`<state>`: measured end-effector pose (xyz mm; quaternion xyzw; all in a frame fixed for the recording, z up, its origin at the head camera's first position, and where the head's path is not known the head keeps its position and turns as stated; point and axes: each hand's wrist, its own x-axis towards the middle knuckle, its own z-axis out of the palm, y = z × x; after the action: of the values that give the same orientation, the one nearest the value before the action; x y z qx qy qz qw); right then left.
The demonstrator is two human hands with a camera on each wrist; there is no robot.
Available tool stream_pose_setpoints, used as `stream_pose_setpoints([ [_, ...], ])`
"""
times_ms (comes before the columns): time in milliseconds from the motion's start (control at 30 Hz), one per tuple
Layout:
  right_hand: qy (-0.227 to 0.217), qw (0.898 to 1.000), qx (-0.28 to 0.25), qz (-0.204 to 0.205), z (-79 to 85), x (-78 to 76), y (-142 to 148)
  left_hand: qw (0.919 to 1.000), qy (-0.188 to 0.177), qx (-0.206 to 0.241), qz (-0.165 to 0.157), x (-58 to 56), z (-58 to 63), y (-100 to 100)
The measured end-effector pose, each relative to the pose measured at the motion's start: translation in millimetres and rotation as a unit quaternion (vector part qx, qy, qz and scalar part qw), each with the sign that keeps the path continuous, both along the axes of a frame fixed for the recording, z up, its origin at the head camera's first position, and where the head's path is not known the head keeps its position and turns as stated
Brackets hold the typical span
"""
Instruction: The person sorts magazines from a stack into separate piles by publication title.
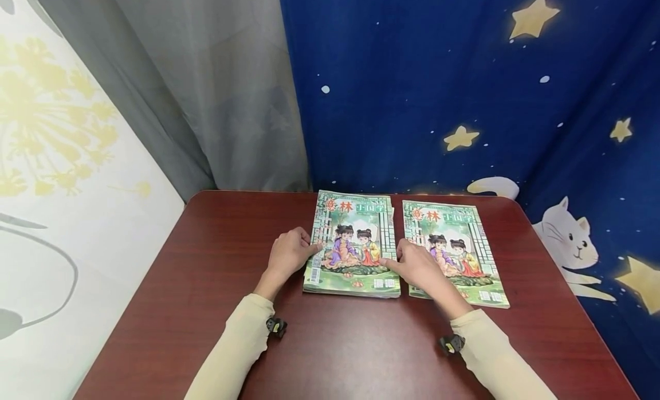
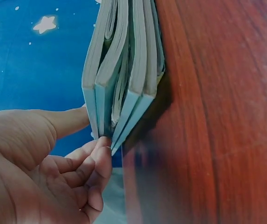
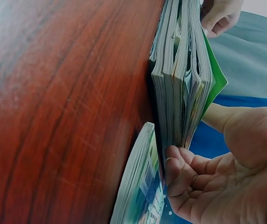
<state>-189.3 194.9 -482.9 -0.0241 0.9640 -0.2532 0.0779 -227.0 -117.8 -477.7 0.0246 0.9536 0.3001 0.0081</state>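
A stack of magazines (image 1: pixel 356 245), its top cover green with two drawn children, lies at the middle of the table's far part. My left hand (image 1: pixel 290 252) grips its left side, thumb on the cover and fingers curled against the blue-green spines (image 2: pixel 103 109). On the opposite side my right hand (image 1: pixel 419 266) holds the stack, thumb on the cover, fingers bent against the page edges (image 3: pixel 177 93). Several magazines make up the stack, with gaps between some of them. A matching magazine (image 1: pixel 479 262) lies to the right, partly hidden under my right hand and wrist.
The dark red wooden table (image 1: pixel 216 239) ends at a grey curtain (image 1: pixel 247 102) and a blue starry curtain (image 1: pixel 392 102). A patterned white wall (image 1: pixel 62 216) borders the left side. Each sleeve carries a small black wrist device (image 1: pixel 277 326).
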Motion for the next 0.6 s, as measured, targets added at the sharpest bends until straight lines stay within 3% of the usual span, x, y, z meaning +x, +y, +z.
stream_pose_setpoints([
  [300, -0.001, 1.000, -0.019, 0.018, 0.9, 2.7, 2.5, 0.9953, 0.034, -0.091, 0.006, 3.6, 10.5, 12.5],
  [600, -0.021, 0.999, -0.032, 0.026, 4.9, 4.3, 7.2, 0.9866, 0.057, -0.153, -0.001, 8.1, 16.6, 21.4],
])
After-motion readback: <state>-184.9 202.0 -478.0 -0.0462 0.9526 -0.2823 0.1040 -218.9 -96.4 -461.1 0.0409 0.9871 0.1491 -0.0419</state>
